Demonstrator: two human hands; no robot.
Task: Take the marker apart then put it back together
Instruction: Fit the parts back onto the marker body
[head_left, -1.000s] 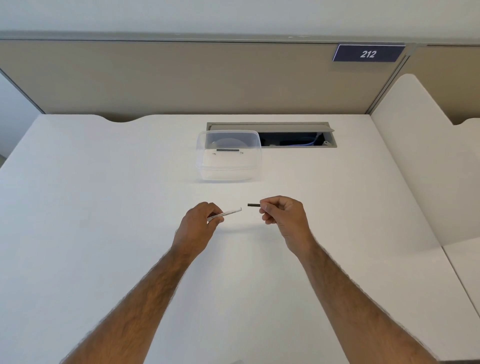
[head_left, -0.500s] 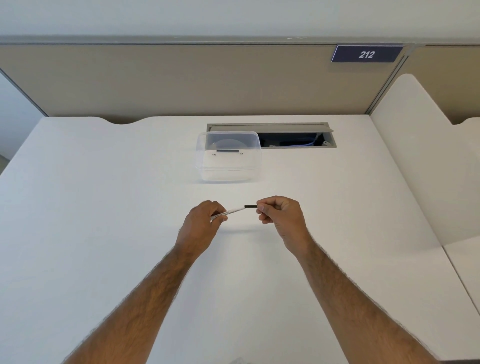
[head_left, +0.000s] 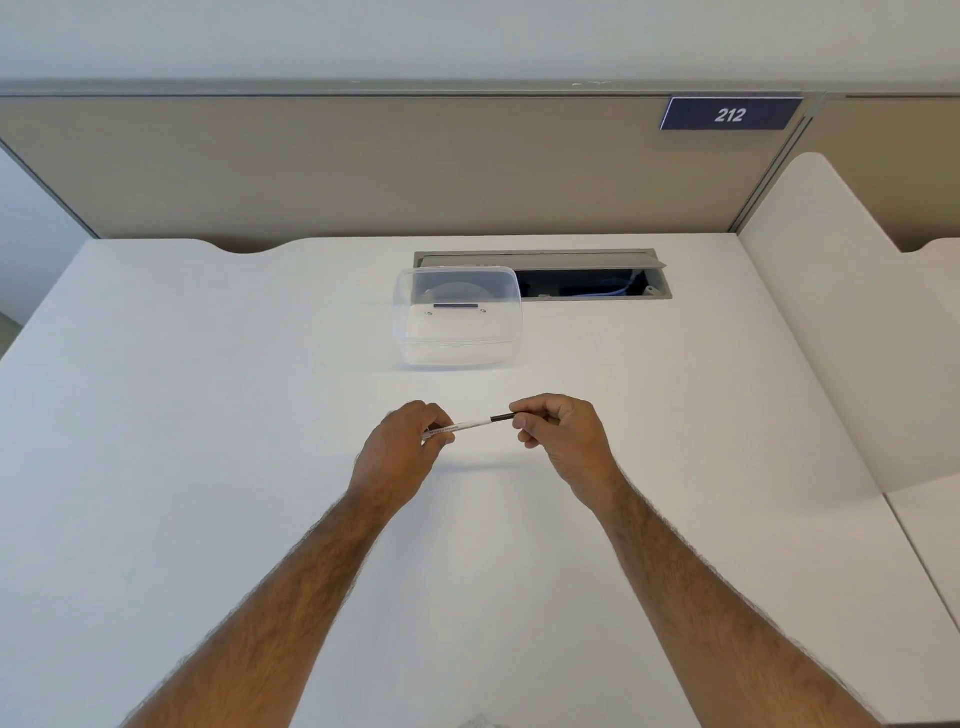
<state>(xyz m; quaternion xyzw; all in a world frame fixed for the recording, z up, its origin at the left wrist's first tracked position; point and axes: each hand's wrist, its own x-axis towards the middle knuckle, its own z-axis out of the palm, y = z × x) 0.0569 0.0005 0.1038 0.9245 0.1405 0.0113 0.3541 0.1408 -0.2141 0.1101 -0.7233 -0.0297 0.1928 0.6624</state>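
Gap seen a second ago is closed: black cap (head_left: 501, 417) is now seated on the white marker barrel (head_left: 460, 426). Barrel is pinched in the left hand (head_left: 400, 451), cap in the right hand (head_left: 563, 441); marker is held level above the white desk (head_left: 208, 415). Clear container (head_left: 457, 317) sits well beyond; bare desk lies on both sides.

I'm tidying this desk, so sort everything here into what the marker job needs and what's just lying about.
Part of the job:
marker barrel, in the left hand
black cap, in the right hand

Just lying about:
clear plastic box
open cable hatch
212 sign
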